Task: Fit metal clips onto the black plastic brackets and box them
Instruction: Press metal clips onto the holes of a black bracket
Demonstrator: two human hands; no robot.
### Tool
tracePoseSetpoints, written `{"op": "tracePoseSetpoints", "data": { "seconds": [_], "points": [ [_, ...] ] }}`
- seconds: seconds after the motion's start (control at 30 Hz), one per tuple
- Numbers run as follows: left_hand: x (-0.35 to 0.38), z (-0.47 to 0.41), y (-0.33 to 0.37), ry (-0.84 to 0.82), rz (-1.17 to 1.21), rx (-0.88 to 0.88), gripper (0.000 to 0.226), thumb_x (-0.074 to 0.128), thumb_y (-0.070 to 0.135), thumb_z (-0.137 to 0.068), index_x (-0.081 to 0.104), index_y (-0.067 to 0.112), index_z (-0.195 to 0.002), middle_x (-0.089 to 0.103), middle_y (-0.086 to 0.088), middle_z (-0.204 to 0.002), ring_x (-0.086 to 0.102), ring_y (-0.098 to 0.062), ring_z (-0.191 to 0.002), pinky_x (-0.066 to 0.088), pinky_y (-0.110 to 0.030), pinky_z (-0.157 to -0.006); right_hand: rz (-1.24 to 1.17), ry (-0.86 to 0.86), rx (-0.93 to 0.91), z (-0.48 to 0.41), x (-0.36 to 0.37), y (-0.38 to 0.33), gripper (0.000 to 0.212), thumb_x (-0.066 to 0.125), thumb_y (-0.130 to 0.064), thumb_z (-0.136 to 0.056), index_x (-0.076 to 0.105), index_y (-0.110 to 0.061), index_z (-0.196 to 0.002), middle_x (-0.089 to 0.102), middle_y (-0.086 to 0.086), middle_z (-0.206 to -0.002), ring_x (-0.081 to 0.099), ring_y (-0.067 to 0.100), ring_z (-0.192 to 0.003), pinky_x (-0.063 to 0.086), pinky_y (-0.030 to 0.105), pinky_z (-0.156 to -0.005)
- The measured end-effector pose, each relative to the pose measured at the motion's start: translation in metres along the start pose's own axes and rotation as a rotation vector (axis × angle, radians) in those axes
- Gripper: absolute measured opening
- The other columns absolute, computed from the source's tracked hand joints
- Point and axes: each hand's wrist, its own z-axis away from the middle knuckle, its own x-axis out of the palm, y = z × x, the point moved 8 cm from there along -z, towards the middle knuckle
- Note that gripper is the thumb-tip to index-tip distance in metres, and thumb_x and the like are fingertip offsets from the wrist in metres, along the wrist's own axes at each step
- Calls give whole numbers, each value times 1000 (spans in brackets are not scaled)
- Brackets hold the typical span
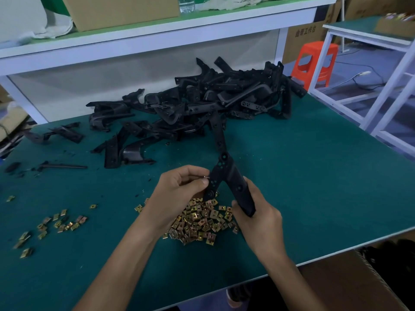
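A black plastic bracket [226,173] with two arms is held above the green table [314,171]. My right hand [258,216] grips its right arm near the lower end. My left hand [179,191] pinches a small metal clip [205,176] at the edge of the bracket's left arm, thumb pressed on the plastic. Below both hands lies a heap of brass-coloured metal clips [202,221]. A big pile of black brackets [202,104] covers the far middle of the table.
Loose clips [56,223] are scattered at the left front. A few single brackets [60,133] lie far left. An open cardboard box [359,279] stands below the table's front right edge. A shelf with a carton [121,10] rises behind; an orange stool [314,61] stands right.
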Motion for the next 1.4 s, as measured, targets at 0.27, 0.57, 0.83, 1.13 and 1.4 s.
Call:
{"op": "tracePoseSetpoints", "data": {
  "seconds": [0.27,0.57,0.83,1.13,1.4],
  "points": [
    [-8,-3,0,31,46,-6,16,69,2,-91,73,14,-101,77,-9,-92,72,-17,-81,57,-25,-74,-25,-17,0,0,1,-1,61,73,-21,-88,51,-37,-143,61,-28,-76,60,-6,-65,40,4,-60],
    [-8,-2,2,48,89,-22,14,66,-3,-92,71,8,-99,74,-7,-84,68,-14,-73,58,-25,-67,-30,-35,-7,0,2,-3,62,73,-19,-88,51,-35,-144,63,-21,-74,61,-3,-68,40,5,-60],
    [-7,1,5,-10,-45,-13,20,68,-2,-91,70,12,-105,74,-6,-80,69,-15,-70,57,-23,-67,-2,-62,-3,0,4,-3,63,72,-22,-89,48,-35,-147,60,-27,-67,59,-6,-65,41,7,-59],
    [5,-8,23,-258,-342,-10,44,70,4,-90,62,29,-126,67,-3,-71,63,-16,-65,54,-22,-66,42,-82,-29,2,6,-3,66,71,-27,-90,45,-35,-150,70,-11,-85,64,10,-71,49,27,-66],
    [9,-34,-1,-57,-380,18,15,57,25,-103,72,30,-101,72,13,-78,64,-4,-68,50,-14,-61,-82,4,107,-3,1,11,55,71,-29,-91,49,-39,-141,67,-26,-90,64,-1,-85,45,14,-70]
  ]
}}
